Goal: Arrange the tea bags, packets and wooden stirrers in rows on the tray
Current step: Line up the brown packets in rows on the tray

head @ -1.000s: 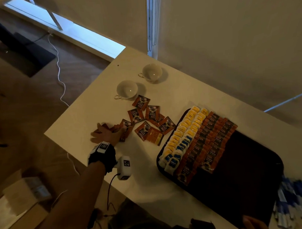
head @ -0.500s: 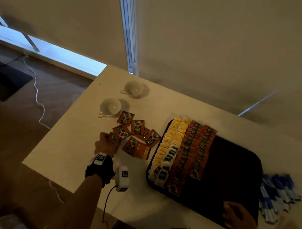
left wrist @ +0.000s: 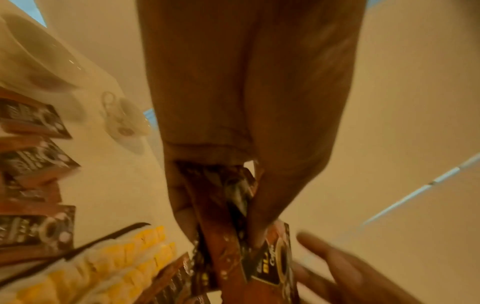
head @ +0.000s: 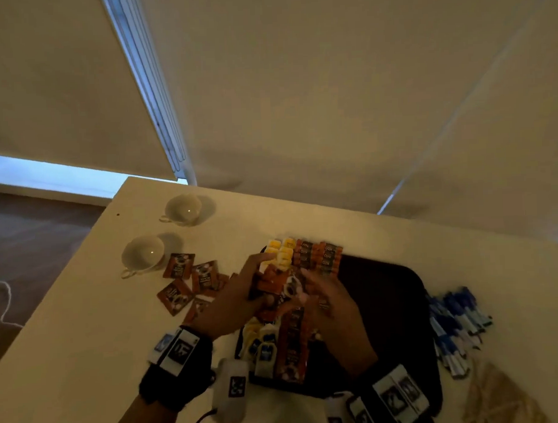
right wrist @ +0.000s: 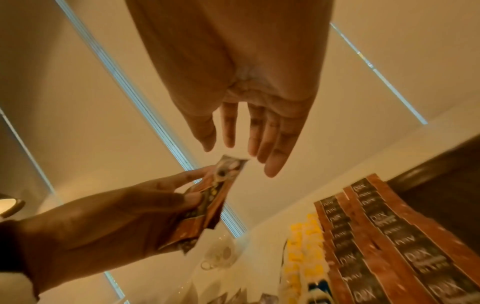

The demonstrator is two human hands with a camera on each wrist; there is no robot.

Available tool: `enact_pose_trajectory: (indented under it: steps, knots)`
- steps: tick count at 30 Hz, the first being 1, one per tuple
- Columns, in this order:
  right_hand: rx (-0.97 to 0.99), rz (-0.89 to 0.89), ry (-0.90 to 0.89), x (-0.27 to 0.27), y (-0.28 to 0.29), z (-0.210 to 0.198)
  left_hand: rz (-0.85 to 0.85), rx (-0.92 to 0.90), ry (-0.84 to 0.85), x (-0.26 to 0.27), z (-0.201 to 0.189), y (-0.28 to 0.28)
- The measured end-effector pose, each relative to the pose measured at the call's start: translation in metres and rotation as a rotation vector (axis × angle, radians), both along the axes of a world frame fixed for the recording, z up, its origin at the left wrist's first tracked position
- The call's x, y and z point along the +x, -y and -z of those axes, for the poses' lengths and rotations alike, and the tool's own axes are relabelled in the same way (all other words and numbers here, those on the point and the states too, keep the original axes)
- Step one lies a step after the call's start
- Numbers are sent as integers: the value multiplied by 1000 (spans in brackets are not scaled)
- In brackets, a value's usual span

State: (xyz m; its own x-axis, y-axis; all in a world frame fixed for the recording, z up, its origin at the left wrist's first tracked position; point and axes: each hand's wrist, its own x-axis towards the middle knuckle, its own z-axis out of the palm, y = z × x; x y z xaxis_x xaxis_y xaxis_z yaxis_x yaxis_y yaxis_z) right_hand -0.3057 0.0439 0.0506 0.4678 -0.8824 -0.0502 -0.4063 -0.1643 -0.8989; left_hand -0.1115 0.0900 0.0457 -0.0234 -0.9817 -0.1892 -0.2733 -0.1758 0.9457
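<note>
My left hand (head: 242, 295) grips a bunch of brown coffee packets (head: 274, 282) above the left part of the dark tray (head: 385, 302). The same bunch of packets (left wrist: 233, 246) shows pinched between thumb and fingers in the left wrist view. My right hand (head: 328, 295) hovers just right of them with fingers straight, holding nothing; its fingers (right wrist: 259, 133) spread above the packets (right wrist: 207, 203). Rows of yellow tea bags (head: 282, 254), brown stick packets (head: 320, 255) and blue-and-white packets (head: 263, 351) lie on the tray. Several more brown packets (head: 191, 284) lie loose on the table.
Two white cups (head: 143, 254) (head: 182, 210) stand at the table's far left. A heap of blue-and-white sachets (head: 455, 325) lies right of the tray. The white table (head: 70, 329) ends at its left edge above the floor. A blind hangs behind.
My left hand has lifted brown packets off the table and carried them right, over the tray. My right hand has come up from the tray's near edge to meet them.
</note>
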Motion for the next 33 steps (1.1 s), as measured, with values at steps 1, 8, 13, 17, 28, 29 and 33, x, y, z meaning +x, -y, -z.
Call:
enact_pose_trajectory:
  steps: [1,8,13,17,28,29,33]
  knots:
    - [-34,-7,-6,2,4,0,28,-18,2,-7,-1,6]
    - [62,215,144,-21,15,-7,-107,-80,-116,-40,-10,28]
    - [228,438,195,-34,22,-4,-106,-40,-157,-52,-11,32]
    - [439,513,391,-41,22,-6,-84,-13,-222,-61,-12,32]
    - [669,515,572,-42,15,-17,-213,69,-262,-78,-10,35]
    - [682,511,565,-42,15,-17,-229,70,-278,-79,-9,35]
    - [607,443,409,-39,10,-14,-335,-30,-241,-90,-11,34]
